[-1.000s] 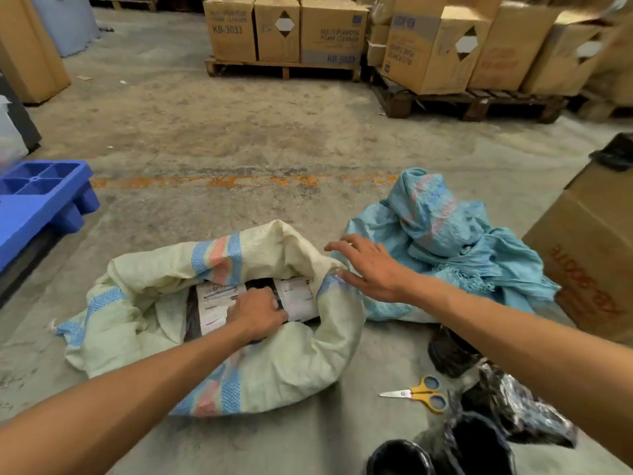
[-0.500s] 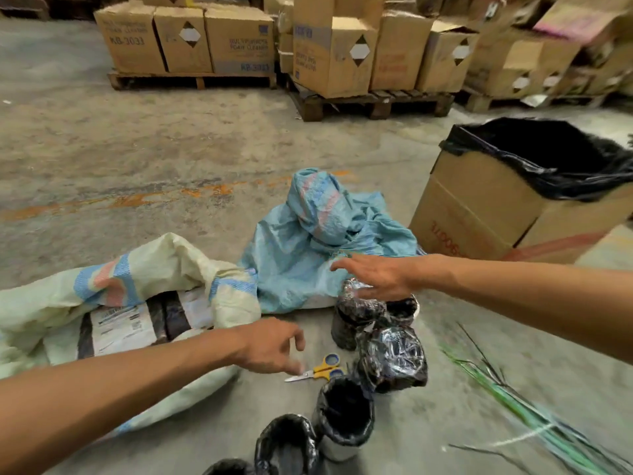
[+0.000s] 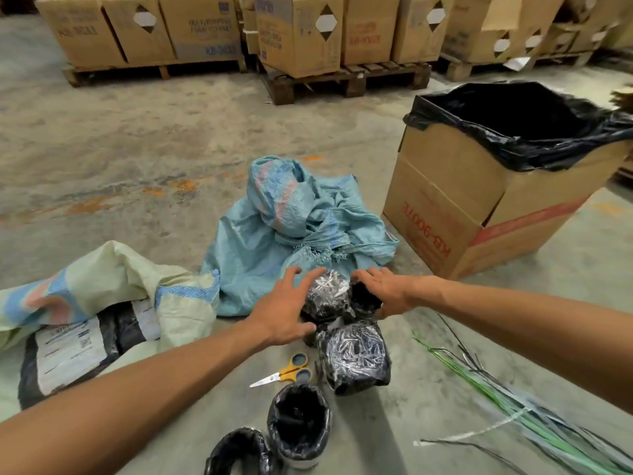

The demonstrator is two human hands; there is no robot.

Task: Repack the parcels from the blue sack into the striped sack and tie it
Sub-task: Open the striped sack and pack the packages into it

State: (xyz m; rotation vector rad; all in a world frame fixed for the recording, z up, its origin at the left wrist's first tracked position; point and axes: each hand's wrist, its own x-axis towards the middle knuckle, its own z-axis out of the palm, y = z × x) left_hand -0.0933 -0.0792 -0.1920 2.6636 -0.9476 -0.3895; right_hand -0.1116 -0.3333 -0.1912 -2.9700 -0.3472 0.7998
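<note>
Both my hands out over black-wrapped parcels on floor. Left hand (image 3: 286, 311) spread, fingers straight, against side of one parcel (image 3: 327, 296). Right hand (image 3: 383, 291) flat, relaxed, on top of neighbouring parcel (image 3: 364, 299). Blue sack (image 3: 291, 221) crumpled just behind. Striped sack (image 3: 113, 279) lies left, mouth gaping, labelled package (image 3: 68, 351) inside. Scissors (image 3: 286, 371) near my left wrist.
</note>
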